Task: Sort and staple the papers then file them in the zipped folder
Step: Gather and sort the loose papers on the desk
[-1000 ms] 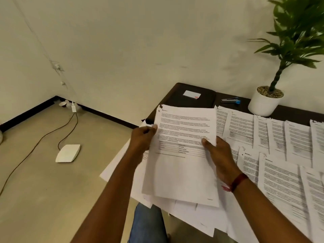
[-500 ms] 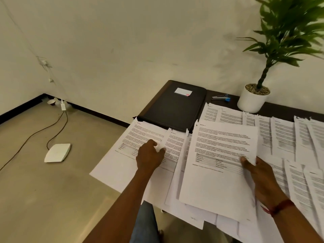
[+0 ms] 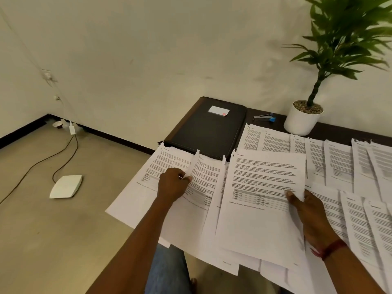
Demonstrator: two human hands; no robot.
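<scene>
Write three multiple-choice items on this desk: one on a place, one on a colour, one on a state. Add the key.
1. The stapler lies: A. between folder and pot; B. on the floor; C. in a hand.
2. The folder is: A. white; B. black; C. blue.
3. The right hand: A. is empty; B. grips the stapler; C. holds a sheet.

Key: 1 A, it lies in the gap between them. 2 B, its cover is black. 3 C, its thumb pinches the sheet's right edge.
</scene>
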